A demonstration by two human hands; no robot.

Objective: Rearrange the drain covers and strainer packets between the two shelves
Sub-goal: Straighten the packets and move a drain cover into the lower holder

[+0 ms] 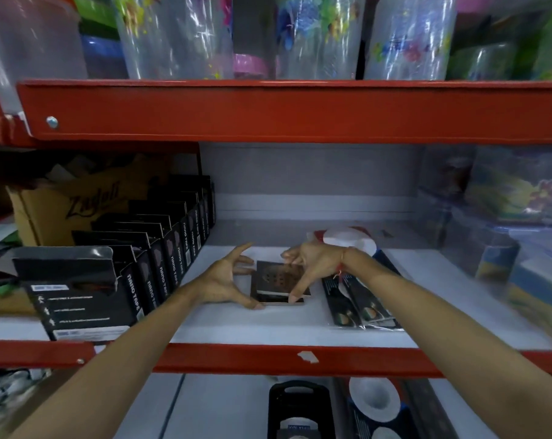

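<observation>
A small stack of square dark metal drain covers (276, 283) lies on the white middle shelf (426, 274). My left hand (227, 280) is at the stack's left edge, fingers spread, thumb touching the front left corner. My right hand (309, 264) rests over the stack's right side, thumb tip pressed on its front right corner. Strainer packets (360, 302) in clear plastic lie just right of the stack, partly under my right wrist. More strainer packets (376, 403) and a black packet (297, 410) lie on the lower shelf.
A row of black nano tape boxes (160, 251) and a cardboard box (78, 204) fill the shelf's left side. Wrapped plastic containers (496, 223) crowd the right. Red shelf beams (284, 109) run above and below. Clear printed jars (404, 36) stand on the top shelf.
</observation>
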